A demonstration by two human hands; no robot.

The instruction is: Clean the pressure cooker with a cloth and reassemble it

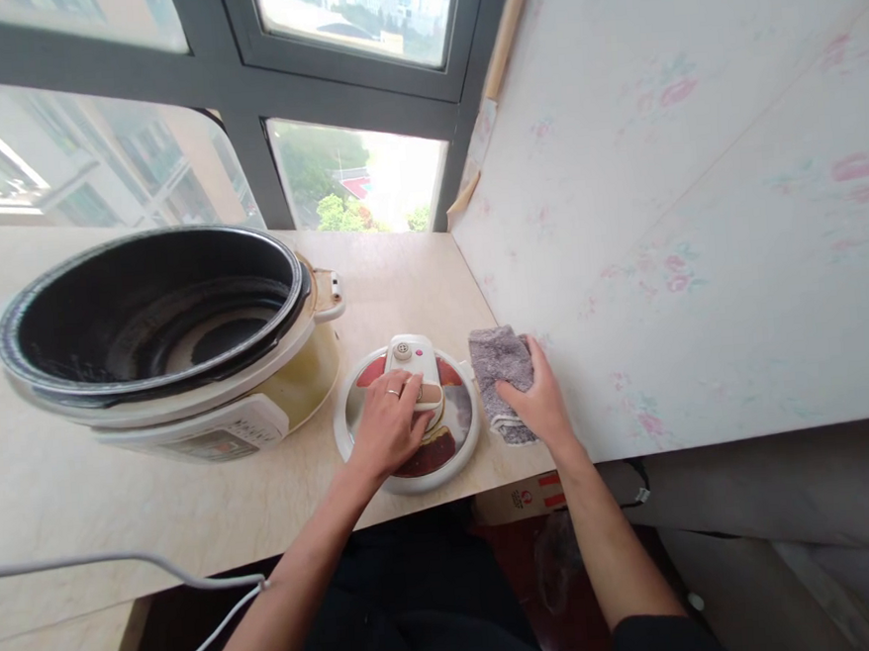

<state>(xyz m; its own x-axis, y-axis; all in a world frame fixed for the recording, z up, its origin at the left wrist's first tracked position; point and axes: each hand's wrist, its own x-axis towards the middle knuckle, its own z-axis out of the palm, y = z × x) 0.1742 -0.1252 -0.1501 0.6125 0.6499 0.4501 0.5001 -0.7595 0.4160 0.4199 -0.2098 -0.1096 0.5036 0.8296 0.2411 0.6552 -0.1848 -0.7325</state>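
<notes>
A round pressure cooker lid [450, 448] with a white rim and a white top handle lies on the counter. My left hand [393, 423] rests over that handle, its fingers closed round it. To the right, my right hand [540, 397] grips a folded grey cloth [498, 361], thumb on top and fingers behind its right edge. The cloth is just beside the lid's right rim. On the left stands the electric pressure cooker [304, 369], uncovered, with its dark inner pot [159, 325] showing inside.
The pale counter [394, 279] runs along a grey-framed window [358, 83]. A floral-papered wall [694, 198] rises close on the right. A white cord [123, 558] crosses the counter's front left. Below the edge sits a cardboard box [517, 500].
</notes>
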